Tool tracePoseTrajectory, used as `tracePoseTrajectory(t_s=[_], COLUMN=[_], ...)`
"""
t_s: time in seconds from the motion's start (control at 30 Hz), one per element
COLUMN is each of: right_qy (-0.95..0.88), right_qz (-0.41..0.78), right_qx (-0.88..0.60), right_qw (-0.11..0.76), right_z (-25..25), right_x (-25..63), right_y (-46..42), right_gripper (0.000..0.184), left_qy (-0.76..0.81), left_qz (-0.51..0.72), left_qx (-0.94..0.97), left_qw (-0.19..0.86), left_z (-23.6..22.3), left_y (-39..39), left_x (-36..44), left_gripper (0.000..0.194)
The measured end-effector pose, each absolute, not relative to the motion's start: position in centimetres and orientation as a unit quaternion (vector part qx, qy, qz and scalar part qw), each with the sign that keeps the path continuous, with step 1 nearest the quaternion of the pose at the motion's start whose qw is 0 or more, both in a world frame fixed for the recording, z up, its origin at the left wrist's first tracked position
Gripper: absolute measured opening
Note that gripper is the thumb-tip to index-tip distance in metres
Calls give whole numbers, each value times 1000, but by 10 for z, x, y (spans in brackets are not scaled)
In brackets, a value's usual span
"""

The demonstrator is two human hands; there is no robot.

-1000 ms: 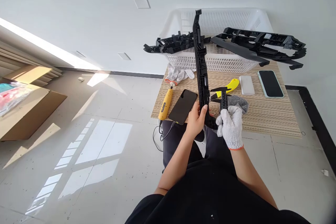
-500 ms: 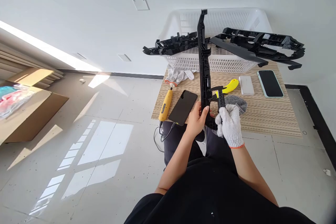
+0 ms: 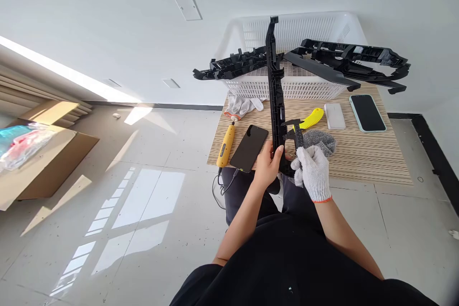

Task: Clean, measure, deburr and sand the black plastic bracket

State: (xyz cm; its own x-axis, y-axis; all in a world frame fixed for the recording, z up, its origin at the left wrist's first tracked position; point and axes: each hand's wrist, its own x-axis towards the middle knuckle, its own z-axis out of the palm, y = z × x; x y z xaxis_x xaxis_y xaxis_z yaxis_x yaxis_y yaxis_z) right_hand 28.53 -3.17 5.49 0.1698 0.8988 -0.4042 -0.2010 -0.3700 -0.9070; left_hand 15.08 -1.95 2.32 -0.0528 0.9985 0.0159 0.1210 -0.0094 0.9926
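Observation:
My bare left hand (image 3: pixel 268 165) is closed around the lower part of a long black plastic trim piece (image 3: pixel 275 91), which stands up lengthwise in front of me. A white knit glove with an orange cuff covers my right hand (image 3: pixel 313 172), whose fingers close on a black caliper (image 3: pixel 298 138). The caliper's jaws point left at the trim piece's right edge; whether they touch it I cannot tell. Just behind the caliper lie a yellow-handled tool (image 3: pixel 312 118) and a crumpled grey cloth (image 3: pixel 321 142). A dark phone (image 3: pixel 249 148) lies left of my left hand.
A white plastic basket (image 3: pixel 308 88) at the back holds black trim parts (image 3: pixel 344 64) jutting past its sides. On the wood-grain table (image 3: pixel 373 162) are a yellow corded rotary tool (image 3: pixel 225 146), a glove (image 3: pixel 242 105), a white box (image 3: pixel 335 116) and another phone (image 3: pixel 367 113). A cardboard box (image 3: pixel 53 167) stands left.
The view has shifted slightly. Both hands keep their holds on the trim piece and the caliper, with little visible movement relative to each other.

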Motion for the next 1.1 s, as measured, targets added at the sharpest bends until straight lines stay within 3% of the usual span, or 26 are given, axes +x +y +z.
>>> tracePoseTrajectory(t_s=[0.33, 0.57, 0.83, 1.1], right_qy=[-303, -308, -317, -332], right_qz=[567, 562, 513, 498], right_qx=[-579, -591, -649, -653], right_qw=[501, 490, 465, 464], right_z=[50, 52, 49, 51], right_x=[283, 281, 281, 280], right_y=[-36, -35, -34, -34], right_gripper=[40, 65, 49, 49], left_qy=[556, 547, 559, 575], left_qz=[477, 476, 484, 488], left_qx=[526, 524, 525, 528], left_qw=[433, 446, 421, 391], left_z=[17, 18, 22, 17], left_y=[-19, -19, -18, -18], left_x=[151, 151, 152, 153], left_gripper=[28, 31, 34, 34])
